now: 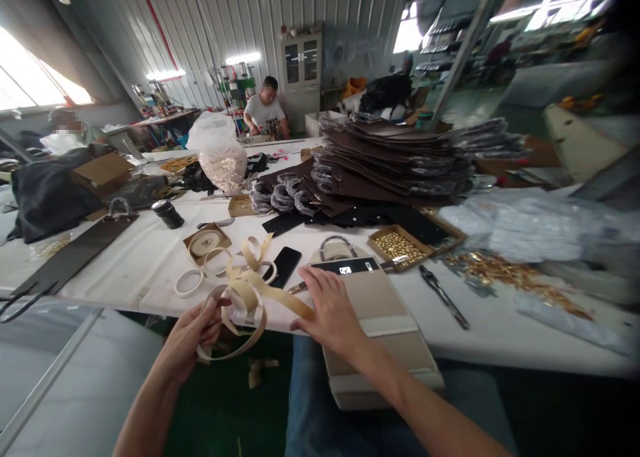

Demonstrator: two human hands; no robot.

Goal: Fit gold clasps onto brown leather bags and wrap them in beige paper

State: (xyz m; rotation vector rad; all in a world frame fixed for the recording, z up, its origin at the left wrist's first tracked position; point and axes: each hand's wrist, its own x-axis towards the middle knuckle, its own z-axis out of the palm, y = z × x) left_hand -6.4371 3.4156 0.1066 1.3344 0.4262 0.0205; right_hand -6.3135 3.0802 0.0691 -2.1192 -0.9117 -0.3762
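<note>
My left hand (194, 336) is closed on a curling cream backing strip (243, 296) at the table's near edge. The strip's far end runs to my right hand (327, 310), whose fingers pinch it beside a flat beige bag panel (373, 317). A black strip (350, 266) lies across the top of that panel. A tape roll (189, 282) lies to the left of the strip. Just beyond the strip lies a black phone (284, 265).
A tall stack of brown bag panels (385, 160) stands at the back of the white table (150, 257). A box of gold rivets (399, 247) and black pliers (444, 298) lie on the right. Two people sit farther back.
</note>
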